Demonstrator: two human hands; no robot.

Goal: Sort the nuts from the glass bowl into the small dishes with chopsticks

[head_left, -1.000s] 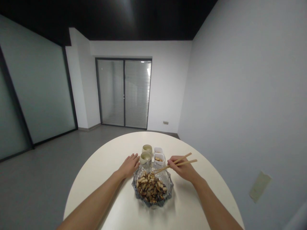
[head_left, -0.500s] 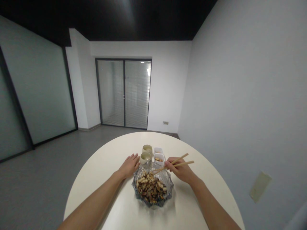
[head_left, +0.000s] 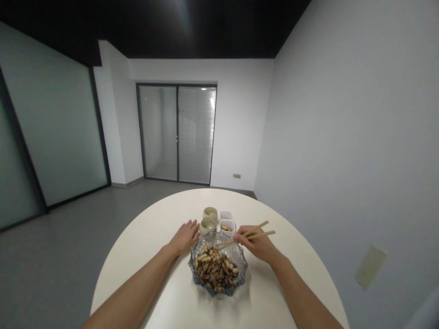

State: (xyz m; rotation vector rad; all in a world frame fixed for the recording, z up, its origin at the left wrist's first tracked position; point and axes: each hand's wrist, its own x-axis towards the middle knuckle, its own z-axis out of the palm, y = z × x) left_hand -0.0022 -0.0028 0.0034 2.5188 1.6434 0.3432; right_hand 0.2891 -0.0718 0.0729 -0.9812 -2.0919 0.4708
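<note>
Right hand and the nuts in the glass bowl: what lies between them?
In the head view, the chopsticks and one side of the bowl lie there.

bowl (head_left: 241,257) — glossy, ridged glass | chopsticks (head_left: 262,235) — matt, smooth wood | tabletop (head_left: 178,299): smooth, faint sheen

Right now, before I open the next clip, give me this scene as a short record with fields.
Left hand: palm down on the table, beside two cups; cup contact unclear
Right hand: holding chopsticks
Chopstick tips: at the far side of the nuts; whether they grip a piece is unclear
Glass bowl: jagged rim, holding the nuts
Near dish: white, some pieces inside
Far dish: white, contents too small to tell
Background: glass doors
</note>
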